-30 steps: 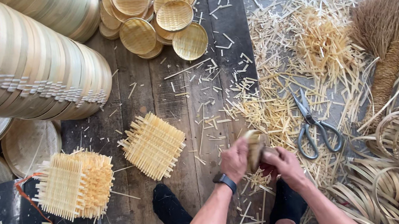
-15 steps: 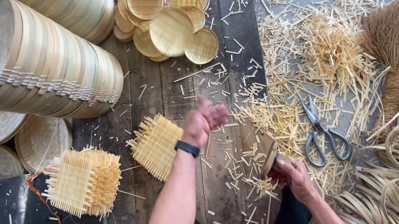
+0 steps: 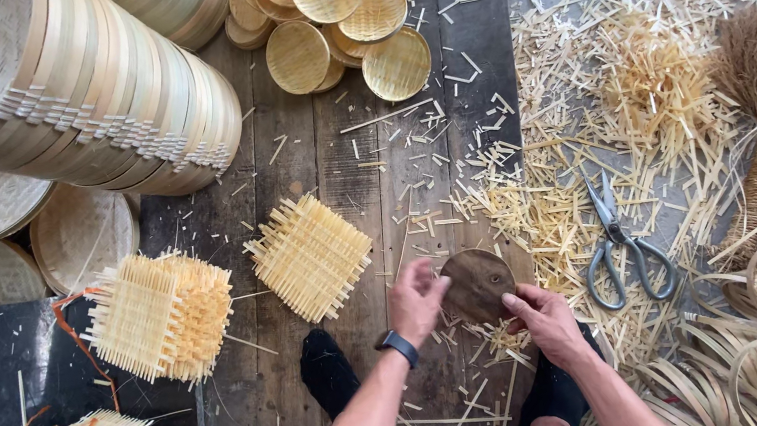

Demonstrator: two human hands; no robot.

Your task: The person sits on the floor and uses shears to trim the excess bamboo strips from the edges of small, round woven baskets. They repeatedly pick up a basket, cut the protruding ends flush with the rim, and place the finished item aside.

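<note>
our right grip (image 3: 545, 320) pinches the lower edge of the dark round wooden disc (image 3: 478, 284); our left grip (image 3: 416, 300), fingers loosely spread, touches its left rim. half a second ago the left reached out near the single woven square mat (image 3: 310, 256); now it is back at the disc, empty, mat left on the plank floor (image 3: 330, 160). the disc is held just above the floor between our feet, face up toward us; being round, it has no long axis.
</note>
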